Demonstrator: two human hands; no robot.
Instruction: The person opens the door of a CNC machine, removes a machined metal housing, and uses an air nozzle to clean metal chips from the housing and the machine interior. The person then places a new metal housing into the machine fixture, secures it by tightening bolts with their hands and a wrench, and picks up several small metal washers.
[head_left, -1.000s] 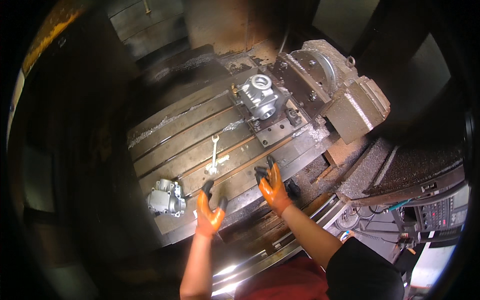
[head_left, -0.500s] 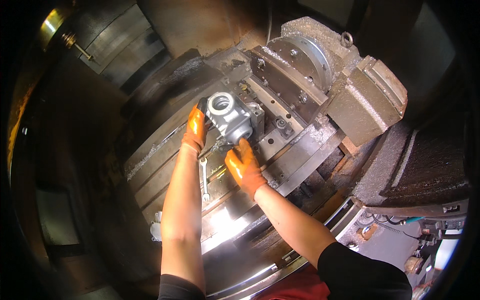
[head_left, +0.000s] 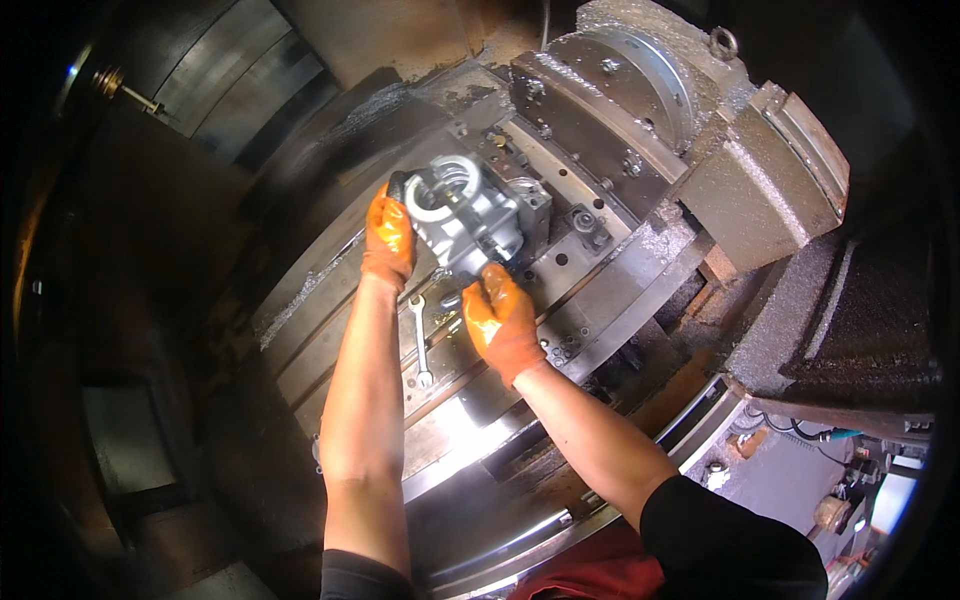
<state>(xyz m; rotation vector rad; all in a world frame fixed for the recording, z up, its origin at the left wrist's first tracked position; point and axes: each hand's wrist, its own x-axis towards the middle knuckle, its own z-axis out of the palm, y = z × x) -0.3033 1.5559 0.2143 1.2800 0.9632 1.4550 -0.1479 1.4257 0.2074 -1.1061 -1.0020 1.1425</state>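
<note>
A silver-grey cast metal housing point(head_left: 468, 225) with a round bored opening is between my hands, above the machine table's fixture; it is slightly blurred. My left hand point(head_left: 391, 232), in an orange glove with dark fingertips, grips the housing's left side near the round opening. On its lower end, nearest to me, is my right hand point(head_left: 502, 315), gloved the same way, with fingers curled against it. Part of both hands' fingertips is hidden by the housing. An open-ended wrench point(head_left: 420, 340) lies on the table between my forearms.
The slotted machine table point(head_left: 330, 290) carries metal chips. Right of the housing stand a metal fixture block point(head_left: 533, 208) and a bolted clamp point(head_left: 585, 227). A large rotary unit point(head_left: 640, 80) with a heavy grey block point(head_left: 755, 190) rises at the far right. A brass-coloured nozzle point(head_left: 108, 84) is at upper left.
The housing has tilted and looks larger, its round opening turned more toward me. Both hands have moved with it. The whole view has shifted slightly.
</note>
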